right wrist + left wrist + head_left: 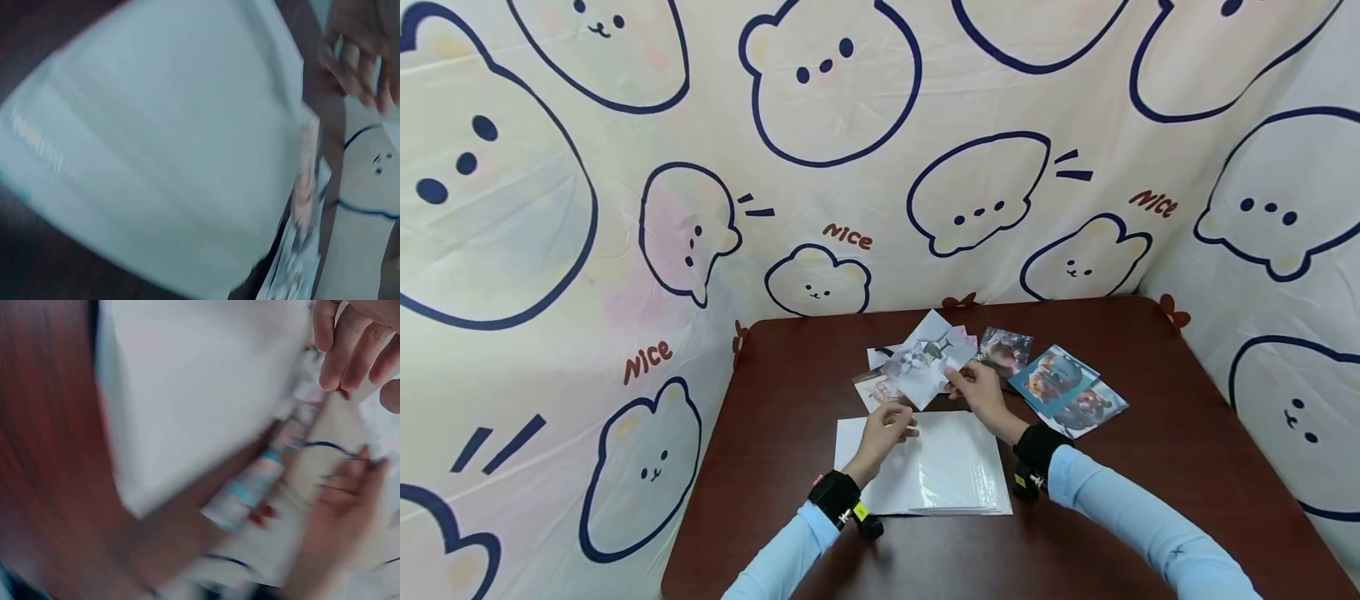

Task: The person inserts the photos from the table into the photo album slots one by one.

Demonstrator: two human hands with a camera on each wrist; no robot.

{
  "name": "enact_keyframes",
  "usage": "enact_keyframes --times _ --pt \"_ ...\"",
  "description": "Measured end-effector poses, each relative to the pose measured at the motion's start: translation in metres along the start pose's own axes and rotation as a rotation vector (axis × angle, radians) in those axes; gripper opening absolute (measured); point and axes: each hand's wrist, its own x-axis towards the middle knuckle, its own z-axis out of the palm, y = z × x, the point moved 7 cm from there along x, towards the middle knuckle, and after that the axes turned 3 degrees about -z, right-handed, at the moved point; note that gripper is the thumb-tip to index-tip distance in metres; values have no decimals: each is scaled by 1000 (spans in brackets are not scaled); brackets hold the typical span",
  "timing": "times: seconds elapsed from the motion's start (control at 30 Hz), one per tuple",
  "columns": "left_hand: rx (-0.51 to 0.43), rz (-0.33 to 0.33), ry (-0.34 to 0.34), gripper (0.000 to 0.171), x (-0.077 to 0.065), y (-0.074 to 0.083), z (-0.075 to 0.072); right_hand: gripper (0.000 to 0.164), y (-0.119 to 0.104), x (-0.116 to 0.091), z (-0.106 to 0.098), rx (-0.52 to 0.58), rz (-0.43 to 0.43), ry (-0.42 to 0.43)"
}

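My right hand (pixel 983 396) pinches the right edge of a picture card (pixel 919 367), a pale sheet with a grey print, raised over other cards behind the white stack. My left hand (pixel 883 433) hovers above the upper left of that stack of glossy white sheets (pixel 958 467), close to the card's lower corner. In the left wrist view the left fingers (pixel 350 356) hang loosely bent with nothing between them. The right wrist view is blurred and mostly filled by the white sheets (pixel 169 137).
Several picture cards lie along the back of the brown table (pixel 760 417). A blue-bordered card (pixel 1052 379) overlaps another card (pixel 1090 408) at the right, and a dark print (pixel 1006 348) lies behind them. A cartoon-bear curtain (pixel 850 208) hangs beyond the table edge.
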Motion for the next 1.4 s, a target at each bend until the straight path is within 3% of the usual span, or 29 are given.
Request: enact_keyframes --times 0.07,0.2,0.27,0.33,0.43,0.53,0.67,0.83,1.0,1.07,1.2,1.4 --pt "221 146 -13 25 -2 0 6 26 3 7 -6 -37 -13 16" --pt "732 514 22 19 -12 4 26 25 10 21 -17 -84 -42 21" --pt "934 643 19 24 -15 3 37 25 13 26 -19 -92 -57 8" --pt "1102 709 -11 32 -14 -2 47 23 17 29 -19 -82 -57 -7" --pt "1272 714 -96 44 -10 -12 57 19 26 32 -17 -81 -27 -32" --pt "1344 683 -159 50 -6 -21 61 16 33 33 -15 -95 8 -35" --pt "1364 683 -186 51 -4 -26 62 15 36 35 -12 -145 16 -28" --pt "1387 780 -147 44 -7 -24 64 15 40 35 -10 -177 38 -20" --pt "1381 833 -106 42 -8 -24 65 15 45 33 -4 -119 50 -72" --pt "1386 845 -89 42 -7 -24 65 13 46 32 -3 -103 50 -88" --pt "1389 864 -63 41 -6 -24 65 14 50 30 -5 -189 54 -85" --pt "1391 827 -82 43 -3 -27 64 17 56 31 -11 -286 67 -91"
